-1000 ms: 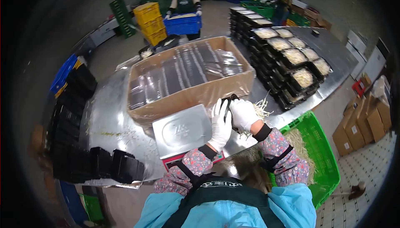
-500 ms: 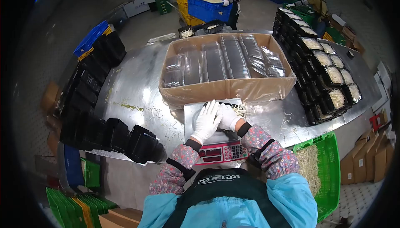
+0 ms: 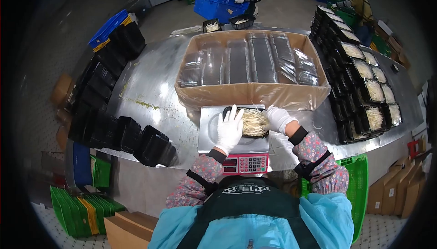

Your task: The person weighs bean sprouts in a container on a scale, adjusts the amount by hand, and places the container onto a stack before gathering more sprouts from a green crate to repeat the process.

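A black plastic tray (image 3: 263, 136) filled with pale, thin bean sprouts (image 3: 253, 122) sits on the metal plate of a scale (image 3: 208, 133) with a red keypad front. My left hand (image 3: 229, 130), in a white glove, lies over the tray's left end with its fingers spread. At the right end, my gloved right hand (image 3: 279, 120) has its fingers curled together against the tray's edge. What those fingertips pinch, if anything, is hidden.
A carton (image 3: 214, 95) of clear plastic lids stands behind the scale. Filled trays (image 3: 374, 118) are stacked on the right; stacked black trays (image 3: 154, 146) line the left. A green crate (image 3: 359, 190) is below right. Across the table, a person carries a blue crate (image 3: 218, 7).
My hands have moved apart, uncovering the sprouts. The right hand went right to the tray's end; the left stayed over the left end. The person opposite has shifted the blue crate left.
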{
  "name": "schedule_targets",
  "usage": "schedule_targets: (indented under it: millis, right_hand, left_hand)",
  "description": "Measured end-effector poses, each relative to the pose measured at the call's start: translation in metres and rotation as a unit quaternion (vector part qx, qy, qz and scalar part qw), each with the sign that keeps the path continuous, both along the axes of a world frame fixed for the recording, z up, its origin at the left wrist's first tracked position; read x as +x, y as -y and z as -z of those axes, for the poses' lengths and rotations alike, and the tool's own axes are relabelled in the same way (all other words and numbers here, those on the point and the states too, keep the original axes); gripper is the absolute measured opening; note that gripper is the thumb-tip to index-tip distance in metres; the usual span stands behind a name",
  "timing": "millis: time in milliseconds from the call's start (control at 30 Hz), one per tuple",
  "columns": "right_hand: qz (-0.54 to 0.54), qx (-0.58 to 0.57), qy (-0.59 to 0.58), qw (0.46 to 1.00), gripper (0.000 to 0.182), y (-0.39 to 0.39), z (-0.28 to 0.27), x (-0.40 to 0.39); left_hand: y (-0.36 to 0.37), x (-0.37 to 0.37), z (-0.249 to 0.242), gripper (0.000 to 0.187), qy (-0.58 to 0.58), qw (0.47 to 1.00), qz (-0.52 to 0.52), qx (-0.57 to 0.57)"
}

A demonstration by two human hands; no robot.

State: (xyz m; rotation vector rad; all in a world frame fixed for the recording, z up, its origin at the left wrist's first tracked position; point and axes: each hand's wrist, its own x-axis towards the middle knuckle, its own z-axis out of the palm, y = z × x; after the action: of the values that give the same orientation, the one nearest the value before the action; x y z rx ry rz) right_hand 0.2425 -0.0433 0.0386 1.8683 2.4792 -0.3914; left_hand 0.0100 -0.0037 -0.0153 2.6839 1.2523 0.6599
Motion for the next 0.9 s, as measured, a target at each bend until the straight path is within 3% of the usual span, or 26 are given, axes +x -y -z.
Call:
schedule_targets:
  millis: [67,100,200,400,467,500,533,633,667,767,800,833,867,900]
  right_hand:
    - [0.047,0.076,0.003,0.996,0.028,0.002,0.014,-0.007]
    - [0.022,0.134,-0.006,0.991,0.012,0.003,0.016,-0.006]
    - [0.030,0.124,-0.071,0.989,0.014,0.006,0.007,0.011]
    - [0.086,0.092,-0.192,0.973,0.022,0.023,-0.082,0.057]
    - [0.115,0.072,-0.246,0.960,0.023,0.027,-0.099,0.051]
    - [0.097,0.091,-0.297,0.946,0.024,0.027,-0.101,0.047]
    - [0.079,0.111,-0.347,0.928,0.025,0.026,-0.103,0.041]
    - [0.056,0.146,-0.373,0.914,0.025,0.010,-0.067,0.004]
    - [0.010,0.193,-0.346,0.918,0.026,0.002,-0.043,-0.008]
    - [-0.001,0.094,-0.192,0.977,0.049,-0.006,0.000,-0.029]
    - [-0.003,0.066,-0.161,0.985,0.056,-0.006,0.003,-0.030]
    - [-0.005,0.063,-0.160,0.985,0.056,-0.005,-0.004,-0.028]
    - [-0.003,0.072,-0.184,0.980,0.063,-0.001,-0.010,-0.021]
    - [0.000,0.079,-0.211,0.974,0.070,0.003,-0.019,-0.016]
  left_hand:
    - [0.004,0.005,0.001,0.048,-0.027,0.999,-0.032,0.007]
    - [0.005,0.004,0.001,0.048,-0.028,0.999,-0.037,0.008]
    - [0.005,0.002,0.003,0.048,-0.025,0.999,-0.040,0.009]
    - [0.004,-0.010,-0.001,0.050,0.034,0.999,-0.008,-0.004]
    - [-0.005,-0.014,0.004,0.050,0.293,0.940,0.013,-0.174]
    - [0.010,-0.015,-0.041,0.049,0.312,0.891,-0.052,-0.324]
    - [0.006,-0.017,-0.035,0.049,0.311,0.892,-0.053,-0.323]
    - [-0.010,-0.019,0.000,0.052,0.604,0.731,0.015,-0.317]
    - [-0.009,-0.019,-0.001,0.052,0.604,0.731,0.016,-0.317]
    - [-0.006,-0.026,-0.001,0.050,0.608,0.718,0.039,-0.336]
    - [-0.012,-0.035,0.001,0.050,0.608,0.718,0.039,-0.336]
    - [-0.020,-0.050,0.008,0.049,0.403,0.896,0.014,-0.185]
    - [-0.026,-0.062,0.017,0.049,0.158,0.987,-0.014,-0.019]
    - [-0.033,-0.069,0.030,0.052,0.337,0.929,0.035,-0.151]
